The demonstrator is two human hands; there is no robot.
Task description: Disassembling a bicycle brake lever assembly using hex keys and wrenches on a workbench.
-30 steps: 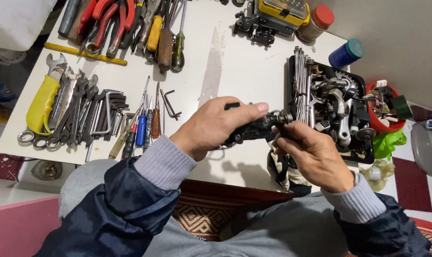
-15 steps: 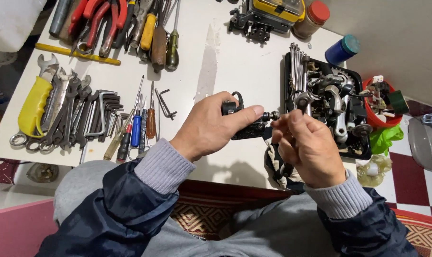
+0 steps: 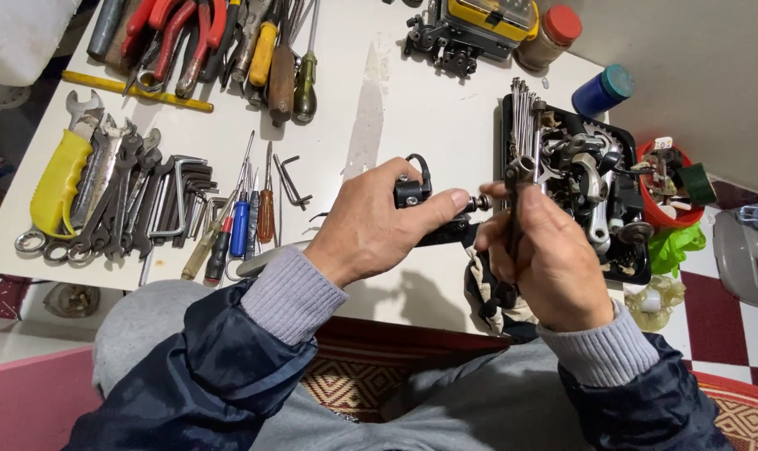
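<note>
My left hand is closed around a small black metal part with a loop on top, holding it above the white table's front edge. My right hand grips a slim metal spanner upright, its head set at a small bolt end sticking out of the part's right side. Both sleeves are dark blue with grey cuffs. Most of the part is hidden under my left fingers.
Spanners and hex keys and small screwdrivers lie at left, pliers and big screwdrivers at the back. A black tray of bike parts, a red cup, a blue can and a rag sit at right.
Both hands have shifted a little with the part. My right hand has turned from lying palm-down at the part's end to holding the spanner upright against it.
</note>
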